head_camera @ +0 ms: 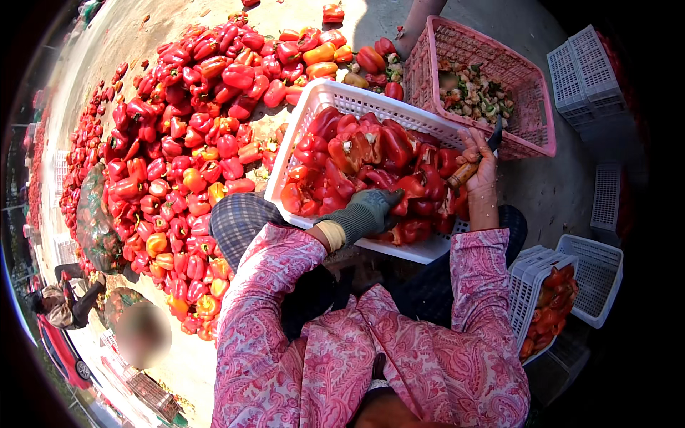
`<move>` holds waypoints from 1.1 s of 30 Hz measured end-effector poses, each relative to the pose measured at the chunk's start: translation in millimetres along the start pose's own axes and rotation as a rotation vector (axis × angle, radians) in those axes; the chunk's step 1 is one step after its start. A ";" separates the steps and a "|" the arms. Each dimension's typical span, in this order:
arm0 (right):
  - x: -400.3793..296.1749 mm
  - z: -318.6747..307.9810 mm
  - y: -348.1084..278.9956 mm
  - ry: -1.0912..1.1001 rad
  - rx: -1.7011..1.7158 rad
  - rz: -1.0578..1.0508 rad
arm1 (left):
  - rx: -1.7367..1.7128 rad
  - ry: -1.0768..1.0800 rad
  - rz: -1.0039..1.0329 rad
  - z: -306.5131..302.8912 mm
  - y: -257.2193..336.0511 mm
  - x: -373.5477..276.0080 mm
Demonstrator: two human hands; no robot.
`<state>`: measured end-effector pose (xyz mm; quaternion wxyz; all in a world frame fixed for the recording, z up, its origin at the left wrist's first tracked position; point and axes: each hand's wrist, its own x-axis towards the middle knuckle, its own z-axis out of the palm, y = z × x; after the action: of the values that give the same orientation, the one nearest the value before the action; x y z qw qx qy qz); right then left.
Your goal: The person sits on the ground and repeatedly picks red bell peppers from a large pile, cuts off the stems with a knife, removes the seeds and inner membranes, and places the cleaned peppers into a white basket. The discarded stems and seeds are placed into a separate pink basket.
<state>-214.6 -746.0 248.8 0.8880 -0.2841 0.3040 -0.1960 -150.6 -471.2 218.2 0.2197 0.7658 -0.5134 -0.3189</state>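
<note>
A white plastic crate (278, 176) stands in front of my knees, filled with cut red bell peppers (342, 147). My left hand (372, 211), in a grey-green knit glove, is over the near side of the crate. It grips a red bell pepper (411, 190), with the thumb on top and the other fingers mostly hidden. Bare, my right hand (480, 166) is at the crate's right end. It holds a knife (463, 174) by its wooden handle, the dark blade (496, 136) pointing up and away from the peppers.
A large heap of whole bell peppers (182, 160) spreads to the left. Beyond the white crate, a pink crate (540, 96) holds pepper cores (476, 93); another person's arm (420, 24) reaches beside it. More crates (588, 69) line the right. Another person (67, 305) is far left.
</note>
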 end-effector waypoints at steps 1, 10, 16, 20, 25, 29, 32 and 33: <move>-4.2 0.5 8.9 0.080 -0.057 0.032 | 0.237 -0.172 -0.043 -9.2 15.5 0.0; -68.8 31.2 59.8 0.136 -0.539 0.162 | -0.341 1.123 0.086 -117.7 15.7 -194.5; -99.3 62.3 111.8 -0.274 -1.283 0.266 | -0.790 1.753 -0.788 86.3 -198.9 -456.3; -105.6 73.8 129.7 -0.232 -1.492 0.349 | -1.062 1.137 -1.522 206.6 -219.4 -473.3; -105.9 48.2 124.2 -0.237 -1.598 0.248 | -1.566 1.352 -1.753 258.1 -252.0 -439.2; -105.6 34.3 119.7 -0.224 -1.704 0.264 | -1.692 1.484 -1.738 252.9 -273.8 -422.0; -116.4 31.3 122.3 -0.157 -1.671 0.145 | -1.837 1.695 -1.428 245.5 -265.6 -416.1; -119.6 40.9 125.3 -0.141 -1.672 0.112 | -1.872 1.766 -1.301 239.6 -258.2 -414.0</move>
<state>-254.3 -572.4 248.7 0.4106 -0.8444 0.3067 0.1562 -266.5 7.3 -12.1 0.6903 0.3803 0.6155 -0.0048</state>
